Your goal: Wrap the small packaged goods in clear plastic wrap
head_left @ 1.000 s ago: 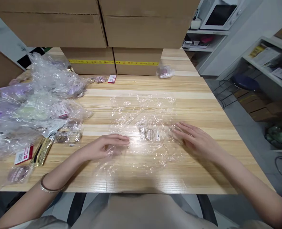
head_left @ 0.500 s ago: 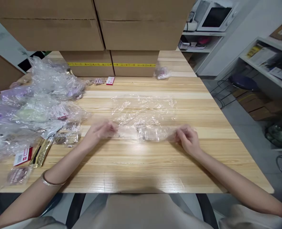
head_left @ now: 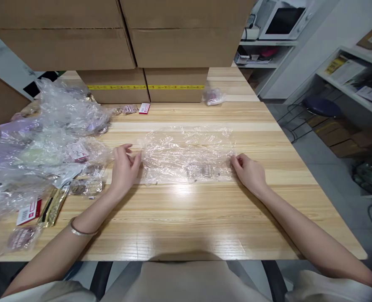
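Note:
A clear plastic bag (head_left: pixel 189 153), crinkled and see-through, lies spread on the wooden table in front of me. Small faint print shows near its lower edge. My right hand (head_left: pixel 250 171) pinches the bag's right edge between thumb and fingers. At the left edge, my left hand (head_left: pixel 125 165) hovers just beside the plastic, thumb and fingers apart and nothing visible in them. A bracelet circles the left wrist.
A heap of clear plastic packages (head_left: pixel 63 121) covers the table's left side. Near it lie a gold packet (head_left: pixel 55 205), a red-and-white card (head_left: pixel 29 212) and a round wrapped item (head_left: pixel 22 238). Cardboard boxes (head_left: pixel 176 86) stand at the back, with a small wrapped bundle (head_left: pixel 213 97) beside them.
The bag's near edge has been laid out flatter and wider. My left hand has let go of it and moved slightly left and up, its fingers opening. The right hand stays at the right edge.

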{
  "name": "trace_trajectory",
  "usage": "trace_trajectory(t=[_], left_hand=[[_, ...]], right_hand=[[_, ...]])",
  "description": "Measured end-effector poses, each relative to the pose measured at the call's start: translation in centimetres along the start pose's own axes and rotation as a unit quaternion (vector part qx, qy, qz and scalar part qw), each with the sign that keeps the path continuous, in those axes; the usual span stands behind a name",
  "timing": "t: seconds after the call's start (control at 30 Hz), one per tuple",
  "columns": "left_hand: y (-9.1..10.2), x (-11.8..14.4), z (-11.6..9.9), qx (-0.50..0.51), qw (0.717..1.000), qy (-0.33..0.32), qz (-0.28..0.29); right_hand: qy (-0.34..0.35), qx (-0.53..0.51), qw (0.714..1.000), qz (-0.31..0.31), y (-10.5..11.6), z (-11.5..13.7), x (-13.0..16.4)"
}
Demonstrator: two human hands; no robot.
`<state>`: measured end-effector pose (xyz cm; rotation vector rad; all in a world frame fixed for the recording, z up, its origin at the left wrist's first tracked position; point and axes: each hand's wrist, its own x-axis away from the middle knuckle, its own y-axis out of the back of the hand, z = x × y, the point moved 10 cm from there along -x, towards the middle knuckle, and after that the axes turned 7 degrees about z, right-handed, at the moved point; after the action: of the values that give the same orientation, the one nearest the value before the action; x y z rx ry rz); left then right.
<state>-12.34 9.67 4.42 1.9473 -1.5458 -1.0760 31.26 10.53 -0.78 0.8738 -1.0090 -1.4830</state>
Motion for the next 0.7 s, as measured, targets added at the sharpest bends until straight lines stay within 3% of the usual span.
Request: trace_trajectory(t=[0.03,0.07,0.13,0.2,0.27,0.37,0.5,0.7], left_hand=[[1.0,0.7,-2.1,-0.025,0.996,-0.075,-0.038],[1.2,1.6,-4.5,-0.038,0.985,-0.165,-0.039],[-1.0,3.8,-9.0,-0.04,0.936,-0.339,0.08],[-4.6,5.8,-10.7,-0.046,0.874,-0.413,0.252],[-7.3,6.0,-9.8,-0.066,0.849,-0.378,0.364],[-8.9,4.6,-6.7,-0.075,0.852,-0.3,0.423],[-7.6,2.2,-3.5,-0.023,0.877,-0.243,0.414],[-6.3,0.3,-1.2,0.139,0.894,-0.118,0.41]], right_hand=[[0.019,0.008,0.999,-0.035,0.7,0.5,0.3],[0.055,0.012,0.995,-0.078,1.7,1.3,0.8],[0.193,0.015,0.973,-0.129,2.9,4.3,2.3],[0.362,0.009,0.931,-0.052,1.7,7.6,4.0],[0.455,-0.007,0.887,0.084,-0.5,9.1,5.3],[0.448,-0.035,0.874,0.185,-1.9,8.5,5.0],[0.421,-0.061,0.883,0.199,-1.7,6.6,3.5],[0.373,-0.151,0.897,0.181,-0.8,4.1,1.8]])
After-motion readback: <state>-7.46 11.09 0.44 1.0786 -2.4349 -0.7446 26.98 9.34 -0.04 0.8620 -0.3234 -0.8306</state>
